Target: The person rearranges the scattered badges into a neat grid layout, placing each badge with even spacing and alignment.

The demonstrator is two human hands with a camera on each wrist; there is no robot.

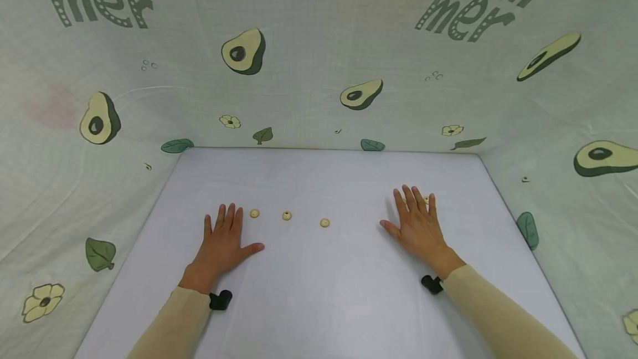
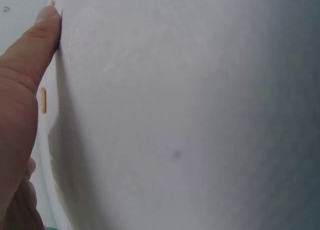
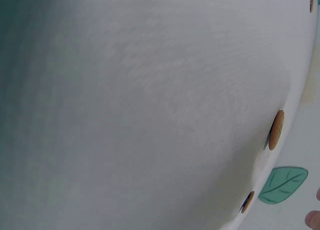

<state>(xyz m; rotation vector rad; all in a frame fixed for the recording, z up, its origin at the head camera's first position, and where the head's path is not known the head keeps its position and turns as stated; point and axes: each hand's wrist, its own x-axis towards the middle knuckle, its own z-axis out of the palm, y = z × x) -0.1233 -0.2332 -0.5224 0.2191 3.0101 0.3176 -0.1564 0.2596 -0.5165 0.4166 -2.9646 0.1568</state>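
My left hand (image 1: 219, 248) lies spread over the white tabletop, thumb pointing right and fingers pointing away. Just right of its fingertips is a round wooden button (image 1: 255, 213). Two more buttons, a middle one (image 1: 286, 215) and a right one (image 1: 325, 222), continue the row. My right hand (image 1: 421, 231) is spread at the right side, holding nothing. Behind its fingers a button (image 1: 427, 199) is partly hidden. The left wrist view catches a button edge-on (image 2: 43, 100) beside the thumb. In the right wrist view, a button (image 3: 276, 130) appears with others above and below it.
A white table (image 1: 299, 292) has a pale cloth (image 1: 309, 43) printed with avocados, leaves and lettering hanging behind it and along both sides. Black wrist cameras, left (image 1: 220, 299) and right (image 1: 431, 284), sit by the sleeve cuffs.
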